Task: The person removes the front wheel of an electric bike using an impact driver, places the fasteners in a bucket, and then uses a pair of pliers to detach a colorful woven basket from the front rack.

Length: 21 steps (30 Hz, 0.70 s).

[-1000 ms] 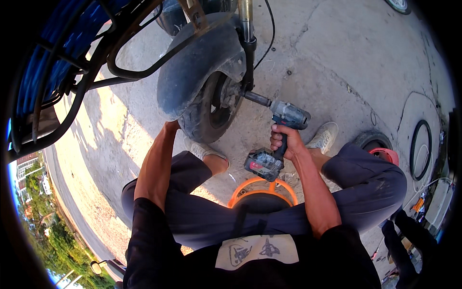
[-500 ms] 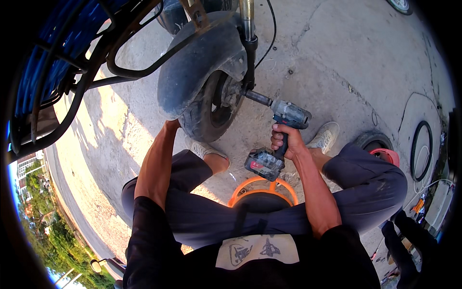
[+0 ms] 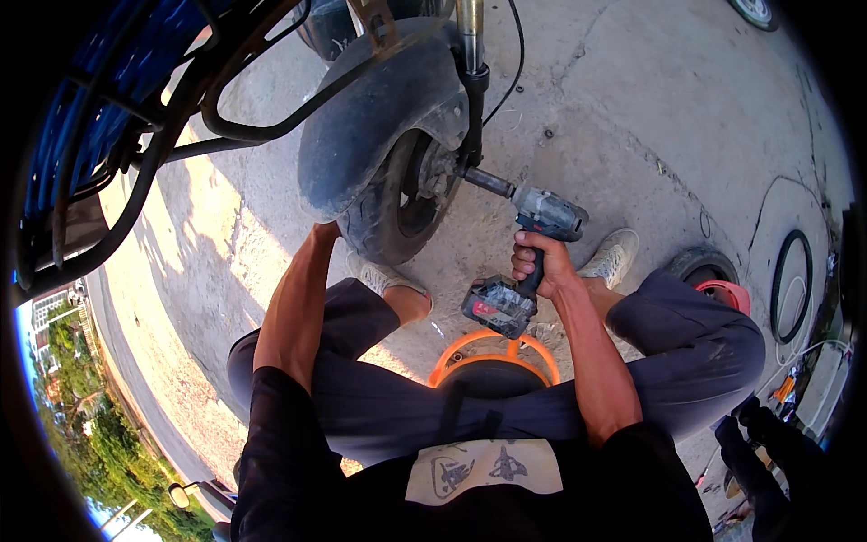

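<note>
My right hand [image 3: 540, 262] is wrapped round the grip of a cordless impact wrench [image 3: 549, 215], its battery pack hanging below. The long socket [image 3: 489, 181] on the wrench reaches left to the axle area of a front wheel [image 3: 397, 212], beside the lower end of the fork leg [image 3: 473, 108]. A dusty dark mudguard [image 3: 375, 117] covers the top of that wheel. My left hand goes behind the mudguard and tyre on the far left side; only the wrist [image 3: 327, 233] shows, so its fingers are hidden.
I sit over an orange-framed stool [image 3: 452, 348]. A black metal rack [image 3: 244, 135] juts in from the upper left. To my right lie a small tyre [image 3: 704, 262] with a red piece [image 3: 725, 295] and a black ring [image 3: 792, 285]. A person's dark-clothed legs [image 3: 768, 452] show at the lower right.
The wheel, fork and wrench sit very slightly further right in the picture. My right hand keeps its hold on the wrench, and my left arm stays reached behind the wheel.
</note>
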Available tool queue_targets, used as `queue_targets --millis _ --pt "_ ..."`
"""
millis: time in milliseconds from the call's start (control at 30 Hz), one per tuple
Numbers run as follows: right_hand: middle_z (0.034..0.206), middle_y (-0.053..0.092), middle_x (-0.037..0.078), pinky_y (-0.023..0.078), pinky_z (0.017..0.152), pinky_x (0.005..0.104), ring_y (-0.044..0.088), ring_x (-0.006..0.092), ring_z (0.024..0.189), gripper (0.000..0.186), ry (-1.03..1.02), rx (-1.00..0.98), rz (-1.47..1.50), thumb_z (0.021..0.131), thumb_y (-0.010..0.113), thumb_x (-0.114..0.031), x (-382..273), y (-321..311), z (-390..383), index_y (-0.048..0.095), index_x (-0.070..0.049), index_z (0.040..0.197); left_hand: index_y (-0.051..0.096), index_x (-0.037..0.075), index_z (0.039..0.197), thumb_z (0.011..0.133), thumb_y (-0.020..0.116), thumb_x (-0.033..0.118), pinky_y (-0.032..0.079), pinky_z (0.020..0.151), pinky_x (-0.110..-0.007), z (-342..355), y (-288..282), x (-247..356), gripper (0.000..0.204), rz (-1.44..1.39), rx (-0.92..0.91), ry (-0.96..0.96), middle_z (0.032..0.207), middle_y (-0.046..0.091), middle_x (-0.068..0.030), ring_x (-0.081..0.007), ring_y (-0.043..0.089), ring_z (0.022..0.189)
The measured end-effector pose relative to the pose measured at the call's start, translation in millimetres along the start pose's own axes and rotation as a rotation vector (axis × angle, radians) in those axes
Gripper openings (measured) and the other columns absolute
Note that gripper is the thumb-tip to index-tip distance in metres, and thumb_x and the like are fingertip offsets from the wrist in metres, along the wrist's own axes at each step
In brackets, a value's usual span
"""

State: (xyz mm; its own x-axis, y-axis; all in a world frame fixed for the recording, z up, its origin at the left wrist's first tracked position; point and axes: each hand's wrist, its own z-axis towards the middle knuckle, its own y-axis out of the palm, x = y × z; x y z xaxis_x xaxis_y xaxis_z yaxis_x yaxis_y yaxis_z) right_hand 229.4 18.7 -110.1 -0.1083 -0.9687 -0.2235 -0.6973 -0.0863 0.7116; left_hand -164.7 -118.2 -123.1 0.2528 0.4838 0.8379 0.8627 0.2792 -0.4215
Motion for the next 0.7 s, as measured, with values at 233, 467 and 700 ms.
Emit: queue_targets --millis 233,467,700 --pt "0.057 0.04 -0.003 0.038 0.05 0.0317 0.041 0.0111 0.047 0.016 0.01 0.006 0.018 0.085 0.066 -0.014 -1.1 0.9 -1.0 0.052 -0.012 0.078 0.06 -0.002 0.122 0.089 0.061 0.024 0.05 0.077 -0.036 -1.0 0.1 -0.1 0.041 0.001 0.0 -0.002 0.099 0.067 -0.012 -0.02 0.061 0.088" --pt "0.057 0.042 -0.003 0.038 0.05 0.0319 0.041 0.0117 0.047 0.016 -0.01 0.018 -0.003 0.085 0.067 -0.013 -1.3 0.2 -0.3 0.052 -0.011 0.078 0.06 -0.002 0.121 0.089 0.06 0.024 0.05 0.076 -0.036 -1.3 -0.4 1.1 0.041 -0.001 -0.001 -0.004 0.099 0.067 -0.0116 -0.0198 0.061 0.087" --pt "0.057 0.043 -0.002 0.039 0.05 0.0324 0.043 0.0127 0.047 0.013 -0.013 0.025 -0.015 0.084 0.067 -0.013 -0.3 -1.6 0.9 0.055 -0.01 0.08 0.06 -0.002 0.121 0.09 0.059 0.024 0.05 0.075 -0.036 -1.9 -1.0 1.3 0.041 -0.009 -0.002 0.0 0.098 0.067 -0.0113 -0.0195 0.061 0.087"
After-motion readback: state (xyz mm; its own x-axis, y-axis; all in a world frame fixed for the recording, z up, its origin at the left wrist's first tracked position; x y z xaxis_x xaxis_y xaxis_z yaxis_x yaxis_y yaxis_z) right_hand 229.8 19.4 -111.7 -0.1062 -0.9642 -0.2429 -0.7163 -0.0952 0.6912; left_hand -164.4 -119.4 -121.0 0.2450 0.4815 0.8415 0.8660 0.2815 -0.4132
